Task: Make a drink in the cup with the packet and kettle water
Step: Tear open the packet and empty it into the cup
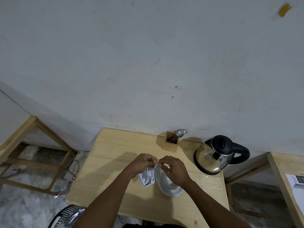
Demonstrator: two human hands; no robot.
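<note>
A silver foil packet [148, 176] hangs upright over the wooden table [108, 162], pinched at its top edge by both hands. My left hand [142, 163] grips the top left corner and my right hand [175, 170] grips the top right, fingertips almost touching. Just right of the packet and partly under my right hand stands a white cup [171, 186], its inside mostly hidden. A steel kettle [213, 155] with a black lid and handle stands at the table's right rear, lid closed.
A wooden holder [171, 143] with a spoon and fork stands at the back by the wall. A black perforated bin [65, 216] with foil inside sits below the table's front left. Wooden frames flank the table; a paper [296, 185] lies on the right one.
</note>
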